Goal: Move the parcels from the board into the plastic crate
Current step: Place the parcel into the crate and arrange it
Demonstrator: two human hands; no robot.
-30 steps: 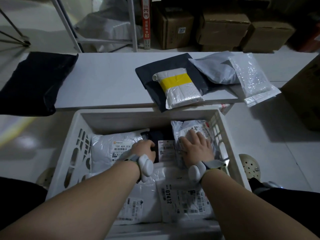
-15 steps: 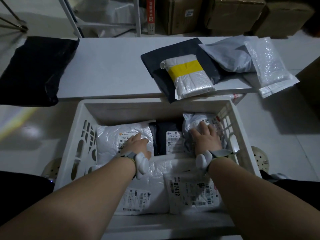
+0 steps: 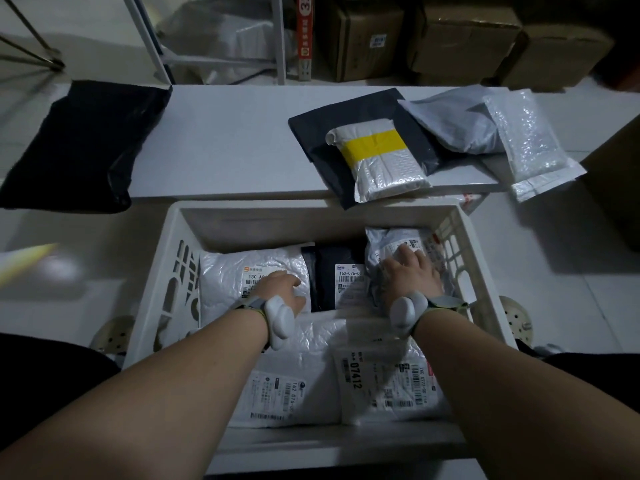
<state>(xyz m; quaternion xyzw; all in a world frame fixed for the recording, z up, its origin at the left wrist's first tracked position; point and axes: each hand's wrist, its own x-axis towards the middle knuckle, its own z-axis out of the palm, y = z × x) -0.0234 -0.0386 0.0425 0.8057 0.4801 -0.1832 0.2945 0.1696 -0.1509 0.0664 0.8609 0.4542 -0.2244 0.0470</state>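
Both my hands are down inside the white plastic crate (image 3: 162,271). My right hand (image 3: 410,277) lies flat, fingers spread, on a grey parcel (image 3: 391,242) at the crate's back right. My left hand (image 3: 284,289) rests with loosely bent fingers on a white parcel (image 3: 228,275) at the back left. A black parcel (image 3: 329,271) lies between them, and more white labelled parcels (image 3: 363,375) fill the near half. On the white board (image 3: 225,143) behind the crate lie a black parcel (image 3: 311,126), a yellow-taped white parcel (image 3: 381,157), a grey parcel (image 3: 457,123), a bubble-wrap parcel (image 3: 530,143) and a large black parcel (image 3: 83,143).
Cardboard boxes (image 3: 460,32) line the back wall beside a metal shelf frame (image 3: 280,36). A big cardboard box (image 3: 620,174) stands at the right edge. Pale floor surrounds the crate, with perforated shoes (image 3: 516,317) at its right side.
My left hand slid left from the black parcel onto the white one. My right hand stays pressed on the grey parcel. The view shifted slightly.
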